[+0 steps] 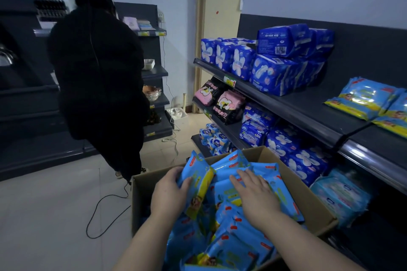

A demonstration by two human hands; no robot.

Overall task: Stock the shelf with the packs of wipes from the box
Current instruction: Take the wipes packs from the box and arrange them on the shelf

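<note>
A cardboard box (312, 202) stands on the floor in front of me, full of several blue and yellow packs of wipes (233, 246). My left hand (169, 193) grips one upright pack (198, 185) at the box's left side, fingers curled round its edge. My right hand (255, 196) lies flat with straight fingers on the packs in the middle of the box. To the right is the dark shelf (308, 103), where a few matching packs of wipes (372, 103) lie on the top board at the far right.
Dark blue packs (286, 59) are stacked on the left of the top board, with more goods on the lower boards. A person in black (99, 77) stands at another shelf to the left. A black cable (105, 211) trails across the tiled floor.
</note>
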